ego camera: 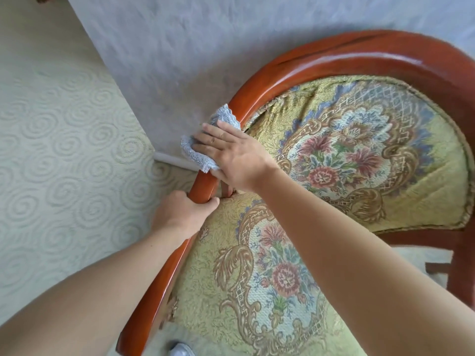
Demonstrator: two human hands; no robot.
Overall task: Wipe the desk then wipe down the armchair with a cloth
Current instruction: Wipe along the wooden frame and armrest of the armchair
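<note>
Left hand gripping armrest, cloth above

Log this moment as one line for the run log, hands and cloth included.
stage: armchair wipe | right hand: presses blue cloth on wooden armrest | left hand: grips armrest below cloth | desk: not in view

One head cam, looking steeply down, close over the armchair by the wall corner.

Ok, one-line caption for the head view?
Right hand presses cloth on armchair rail; left hand grips it lower down.
</note>
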